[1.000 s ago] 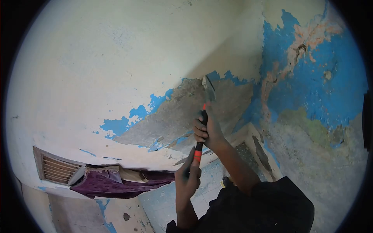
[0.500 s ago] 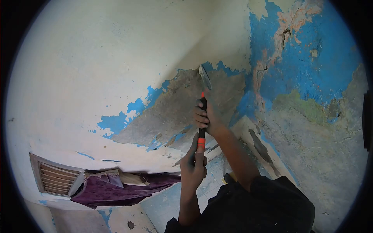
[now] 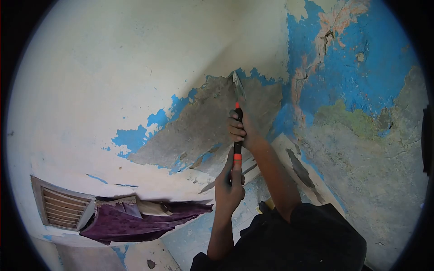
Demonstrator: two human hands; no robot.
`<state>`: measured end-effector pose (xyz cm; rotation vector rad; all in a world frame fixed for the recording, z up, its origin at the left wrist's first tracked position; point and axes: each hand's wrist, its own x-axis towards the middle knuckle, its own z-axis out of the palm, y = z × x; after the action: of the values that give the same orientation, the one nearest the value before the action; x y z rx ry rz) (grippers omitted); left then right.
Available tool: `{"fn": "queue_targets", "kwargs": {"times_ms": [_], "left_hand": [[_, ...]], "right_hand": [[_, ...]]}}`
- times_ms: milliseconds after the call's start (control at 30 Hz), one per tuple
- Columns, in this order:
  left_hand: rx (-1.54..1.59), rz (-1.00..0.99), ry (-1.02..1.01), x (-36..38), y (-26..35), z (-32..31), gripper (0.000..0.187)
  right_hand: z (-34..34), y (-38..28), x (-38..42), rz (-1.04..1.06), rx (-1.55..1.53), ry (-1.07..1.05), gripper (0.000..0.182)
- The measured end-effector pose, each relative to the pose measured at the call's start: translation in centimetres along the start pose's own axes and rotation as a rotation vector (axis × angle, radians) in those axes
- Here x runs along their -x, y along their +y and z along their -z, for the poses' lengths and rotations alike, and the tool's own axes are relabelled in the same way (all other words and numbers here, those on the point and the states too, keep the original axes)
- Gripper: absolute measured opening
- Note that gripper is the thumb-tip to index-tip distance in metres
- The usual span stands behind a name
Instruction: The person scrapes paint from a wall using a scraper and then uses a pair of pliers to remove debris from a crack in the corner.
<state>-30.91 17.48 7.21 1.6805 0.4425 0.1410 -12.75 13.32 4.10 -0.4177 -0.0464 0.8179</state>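
Observation:
A long-handled paint scraper (image 3: 238,86), with a metal blade and a black and orange handle, points up the wall. Its blade tip is right at the ragged upper edge of a bare grey plaster patch (image 3: 190,131), beside a strip of blue paint. My right hand (image 3: 244,128) is closed around the black grip just below the blade. Lower down, my left hand (image 3: 229,189) wraps the handle's end by the orange band. The blade is seen nearly edge-on.
Peeling white paint covers the wall (image 3: 104,81) ahead. To the right, past the corner, a blue wall (image 3: 361,81) has a deep crack. A slatted vent window (image 3: 63,205) and a purple cloth (image 3: 131,221) are at lower left. Tiled floor (image 3: 190,244) shows below.
The scraper and both hands have shifted slightly right along the wall, with the blade tip a little higher. The whole view has moved a little too. Both hands keep their hold.

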Motion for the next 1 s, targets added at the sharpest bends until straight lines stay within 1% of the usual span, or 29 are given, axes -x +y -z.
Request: {"fn": "queue_targets", "kwargs": {"times_ms": [100, 167, 200, 300, 367, 400, 500, 600, 700, 800, 833, 900, 933, 1000], "left_hand": [[-0.019, -0.01, 0.015, 0.6, -0.4, 0.4, 0.048], [-0.067, -0.034, 0.014, 0.3, -0.4, 0.5, 0.048], [-0.04, -0.012, 0.006, 0.2, -0.3, 0.4, 0.047], [0.017, 0.054, -0.009, 0.3, 0.1, 0.5, 0.046], [0.029, 0.08, -0.008, 1.2, 0.7, 1.7, 0.046], [0.007, 0.065, -0.01, 0.4, 0.9, 1.4, 0.047], [-0.01, 0.039, -0.01, -1.1, 1.1, 0.3, 0.049], [0.039, 0.012, -0.008, -0.5, 0.1, 1.2, 0.05], [0.032, 0.079, -0.03, 0.7, 1.4, 1.8, 0.049], [-0.033, 0.065, -0.047, -1.4, 1.6, 0.1, 0.046], [-0.006, 0.018, -0.041, -1.2, 1.3, 0.2, 0.046], [-0.019, 0.06, -0.02, 0.0, 0.3, 1.3, 0.047], [-0.029, 0.069, -0.018, -0.1, 0.3, 1.5, 0.048], [-0.046, 0.007, -0.041, -1.0, 0.3, 1.2, 0.048]], "right_hand": [[-0.7, 1.4, 0.8, -0.09, -0.034, 0.095, 0.057], [-0.2, -0.3, -0.1, -0.035, -0.004, 0.106, 0.057], [0.1, -0.4, -0.2, -0.025, 0.005, 0.121, 0.057], [0.1, 0.2, -0.1, 0.036, -0.057, 0.038, 0.056], [-1.0, 1.8, 1.0, -0.031, -0.078, 0.061, 0.056], [-1.5, 1.9, 1.1, -0.053, -0.087, 0.069, 0.055], [0.0, -0.7, -0.5, 0.056, 0.017, 0.084, 0.056], [0.1, 0.4, -0.5, 0.07, -0.035, 0.062, 0.056], [-0.9, 1.4, 0.5, -0.038, -0.046, 0.087, 0.055], [1.1, -1.0, -1.0, 0.069, -0.046, -0.045, 0.055], [1.0, -0.8, -1.1, 0.066, -0.044, 0.014, 0.055], [0.3, 0.2, -0.4, 0.056, -0.042, 0.137, 0.053], [-0.3, 0.5, 0.0, 0.034, -0.053, 0.134, 0.053], [-1.1, 1.1, 0.7, -0.014, -0.077, 0.134, 0.052]]}}
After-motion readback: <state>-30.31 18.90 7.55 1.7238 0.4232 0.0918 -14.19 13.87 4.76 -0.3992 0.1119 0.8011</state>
